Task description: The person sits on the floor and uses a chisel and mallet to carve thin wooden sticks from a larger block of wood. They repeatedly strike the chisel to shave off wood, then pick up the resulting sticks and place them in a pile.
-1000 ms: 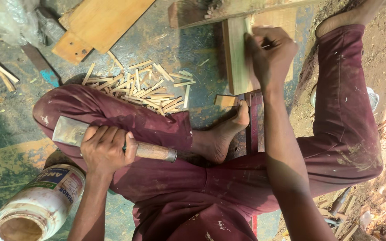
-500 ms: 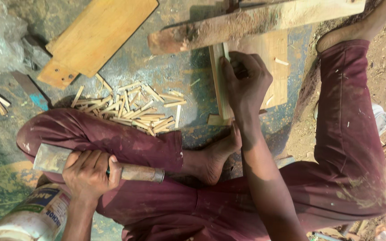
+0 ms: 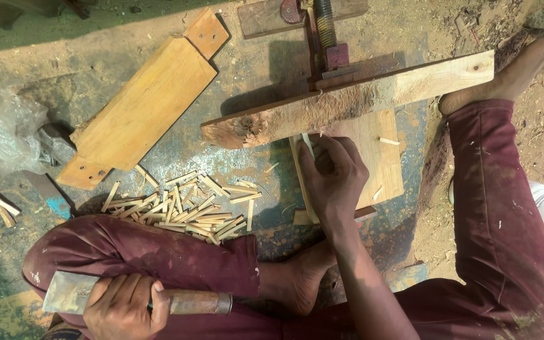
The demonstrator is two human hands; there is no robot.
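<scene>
My left hand (image 3: 125,307) grips a chopping knife (image 3: 70,293) with a broad metal blade and a wooden handle, resting on my left thigh. My right hand (image 3: 332,176) pinches a thin pale wooden stick (image 3: 308,143) upright on a flat wooden board (image 3: 382,160) between my legs. A pile of several short split wooden sticks (image 3: 184,208) lies on the ground beside my left leg.
A rough long plank (image 3: 410,85) crosses above the board, under a metal screw clamp (image 3: 326,34). A light wooden block (image 3: 143,107) lies at the upper left, a crumpled plastic bag (image 3: 7,129) at the far left. My bare left foot (image 3: 294,283) rests near the board.
The view has tilted upward, bringing the plank and clamp into sight. My right hand still sits on the board with the stick. The left hand keeps the knife on the thigh; the plastic jar has left view.
</scene>
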